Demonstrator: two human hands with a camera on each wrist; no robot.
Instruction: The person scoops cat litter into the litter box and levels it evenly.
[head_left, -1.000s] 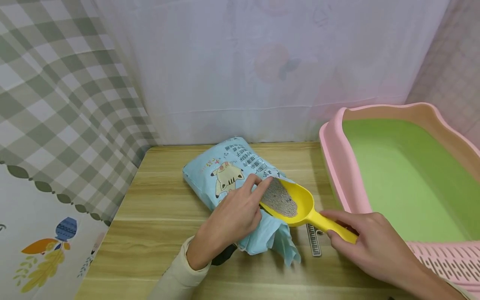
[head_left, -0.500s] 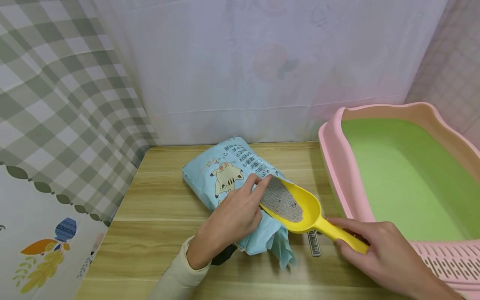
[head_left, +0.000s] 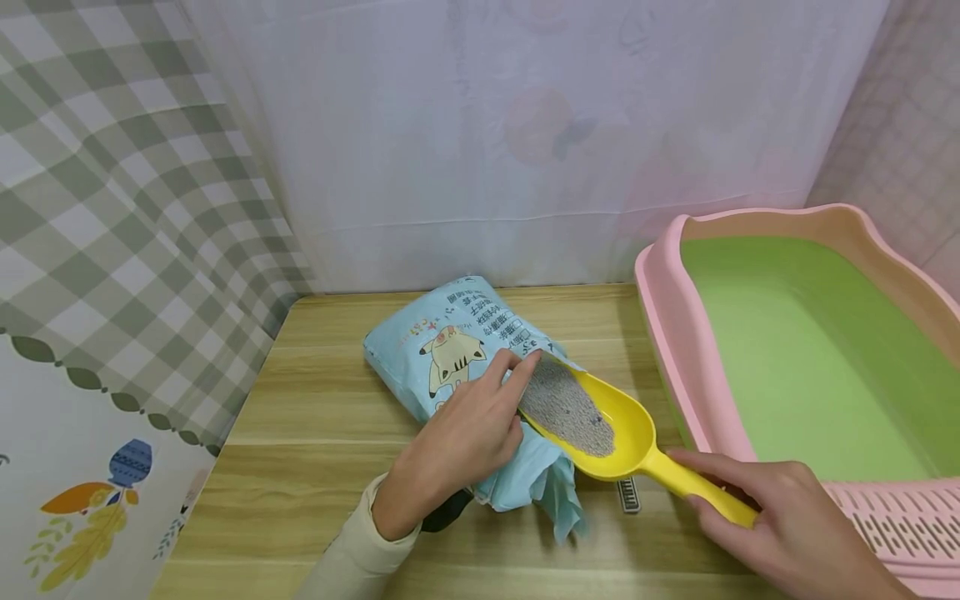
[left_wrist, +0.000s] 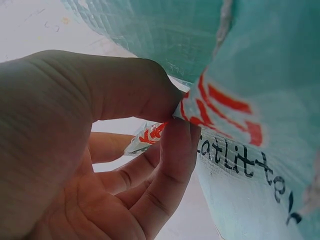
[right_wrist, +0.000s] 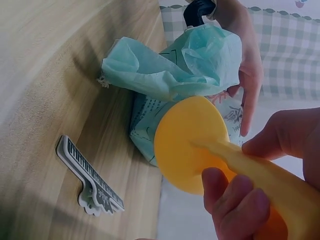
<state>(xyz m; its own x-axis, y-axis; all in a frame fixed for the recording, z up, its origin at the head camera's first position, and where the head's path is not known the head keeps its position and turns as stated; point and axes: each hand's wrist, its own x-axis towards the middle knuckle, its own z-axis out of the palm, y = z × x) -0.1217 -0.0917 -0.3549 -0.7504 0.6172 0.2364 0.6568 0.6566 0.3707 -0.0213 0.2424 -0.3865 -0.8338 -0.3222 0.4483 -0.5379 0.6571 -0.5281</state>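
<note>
A light blue bag of cat litter (head_left: pixel 420 350) lies on its side, its mouth toward the person. My left hand (head_left: pixel 468 425) pinches the bag's edge between thumb and forefinger, as the left wrist view shows up close. The handle of a yellow scoop (head_left: pixel 622 421) is in the grip of my right hand (head_left: pixel 787 517). Grey litter (head_left: pixel 570 412) fills much of the scoop's bowl, whose tip is still inside the bag's mouth. In the right wrist view the scoop's underside (right_wrist: pixel 185 145) hides part of the opening, and a loose flap of the bag (right_wrist: pixel 145 72) hangs beside it.
A pink litter box (head_left: pixel 712 367) with a green inside stands at the right, close to my right hand. Under the scoop lies a small flat black-and-white piece with a ruler-like pattern (right_wrist: pixel 90 175) on the wooden table (head_left: pixel 300 467). Cloth (head_left: pixel 420 142) hangs behind.
My right hand has drawn the scoop down and right, a little way out of the bag, so more litter shows in it. The left hand keeps its place on the bag.
</note>
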